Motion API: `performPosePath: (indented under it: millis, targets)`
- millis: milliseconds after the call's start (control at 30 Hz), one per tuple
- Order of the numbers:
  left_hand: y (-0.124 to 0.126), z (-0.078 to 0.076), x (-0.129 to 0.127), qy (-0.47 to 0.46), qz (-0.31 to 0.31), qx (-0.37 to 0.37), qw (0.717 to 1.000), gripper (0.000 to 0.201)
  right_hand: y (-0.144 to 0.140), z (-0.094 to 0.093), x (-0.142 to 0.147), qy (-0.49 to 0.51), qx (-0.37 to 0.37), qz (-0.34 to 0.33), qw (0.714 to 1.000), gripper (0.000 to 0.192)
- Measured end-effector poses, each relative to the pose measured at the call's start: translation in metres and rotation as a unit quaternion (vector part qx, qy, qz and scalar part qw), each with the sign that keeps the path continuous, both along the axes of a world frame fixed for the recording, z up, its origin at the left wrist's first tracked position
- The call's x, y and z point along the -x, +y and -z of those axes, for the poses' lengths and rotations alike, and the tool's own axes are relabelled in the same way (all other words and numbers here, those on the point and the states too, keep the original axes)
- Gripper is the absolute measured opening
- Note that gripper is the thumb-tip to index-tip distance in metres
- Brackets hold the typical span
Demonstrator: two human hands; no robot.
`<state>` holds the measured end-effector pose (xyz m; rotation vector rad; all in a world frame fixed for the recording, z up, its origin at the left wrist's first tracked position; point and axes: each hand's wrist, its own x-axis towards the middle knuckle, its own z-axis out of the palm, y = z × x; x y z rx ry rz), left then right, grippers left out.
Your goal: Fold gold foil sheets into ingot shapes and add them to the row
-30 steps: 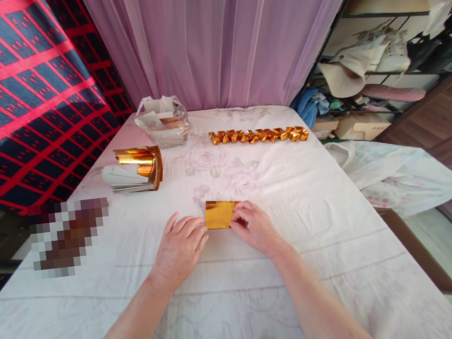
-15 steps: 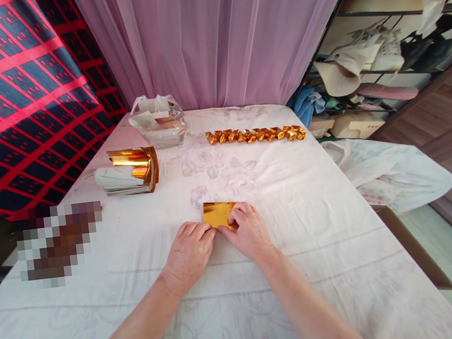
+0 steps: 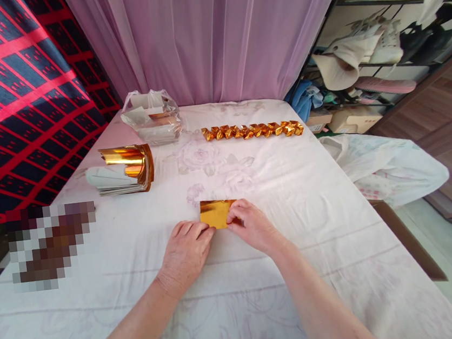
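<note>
A small rectangle of shiny gold foil paper (image 3: 214,214) lies on the table in front of me. My left hand (image 3: 189,244) is at its lower left corner, fingers bent together and fingertips closed on the edge. At the right end, my right hand (image 3: 252,223) is closed, thumb and fingers pinching the lower right side of the paper. Farther back runs a row of folded gold foil pieces (image 3: 252,131). Left of centre stands a curled stack of gold foil sheets (image 3: 128,170) with pale backs.
A clear plastic bag (image 3: 152,118) with papers in it stands at the back left. A blurred-out patch (image 3: 55,243) covers something near the left edge of the flowered tablecloth (image 3: 242,309). To the right are a shelf with a cap (image 3: 339,67) and a white plastic bag (image 3: 397,163).
My right hand has shifted its grip slightly, its thumb moving right along the paper's lower edge. My left hand stays at the corner. The view has moved a little.
</note>
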<state>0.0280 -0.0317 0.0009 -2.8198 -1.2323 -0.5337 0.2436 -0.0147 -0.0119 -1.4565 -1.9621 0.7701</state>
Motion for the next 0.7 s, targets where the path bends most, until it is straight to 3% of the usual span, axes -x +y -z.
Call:
performPosePath:
  millis: [300, 467, 700]
  targets:
    - [-0.001, -0.001, 0.0, 0.013, 0.009, -0.01, 1.0, 0.023, 0.003, -0.001, -0.019, 0.036, -0.003, -0.09, 0.995, 0.03]
    - [-0.001, -0.001, -0.002, 0.047, 0.013, -0.015, 0.999, 0.039, 0.004, -0.002, -0.023, 0.036, 0.001, -0.108, 0.993, 0.041]
    - [0.0, -0.003, -0.003, 0.062, 0.008, -0.005, 0.998, 0.04, 0.004, -0.003, -0.026, 0.041, -0.007, -0.107, 0.993, 0.042]
